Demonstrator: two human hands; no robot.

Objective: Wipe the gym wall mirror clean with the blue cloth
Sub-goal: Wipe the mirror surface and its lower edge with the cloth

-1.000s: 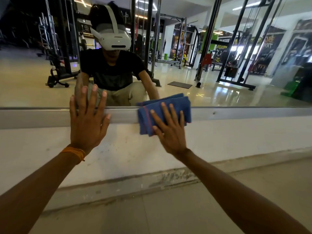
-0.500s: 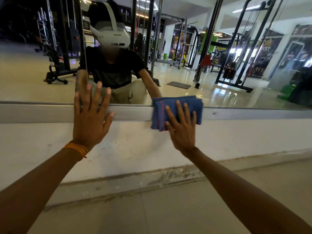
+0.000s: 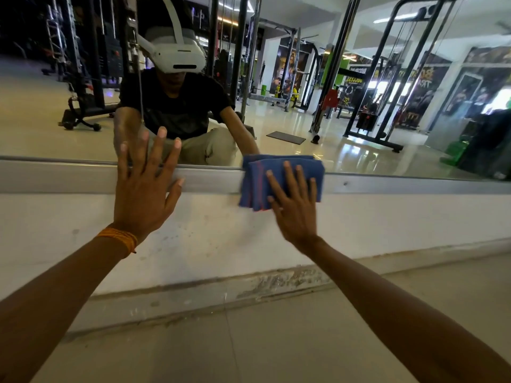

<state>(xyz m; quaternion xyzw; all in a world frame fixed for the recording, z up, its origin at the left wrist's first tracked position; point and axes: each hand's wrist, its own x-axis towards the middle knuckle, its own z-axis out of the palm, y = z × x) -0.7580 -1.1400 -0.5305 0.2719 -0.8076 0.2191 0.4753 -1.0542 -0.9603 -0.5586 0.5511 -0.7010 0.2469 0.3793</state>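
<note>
Nearest, bare concrete floor (image 3: 276,341), then a scuffed white wall base (image 3: 221,230). On it, left hand (image 3: 143,189) braced flat, fingers spread, tips up on the mirror (image 3: 387,150). To the right, right hand (image 3: 294,205) flat, fingers spread, pressing the folded blue cloth (image 3: 276,178) across the metal frame strip (image 3: 69,175) at the glass's bottom edge. Beyond, broad glass reflecting gym machines. Likely early or midway: only the lowest edge covered now, most glass left; streaks too faint to judge.

cloth (image 3: 279,178) on mirror's (image 3: 359,106) bottom frame (image 3: 401,184), right of left hand (image 3: 143,194).
</note>
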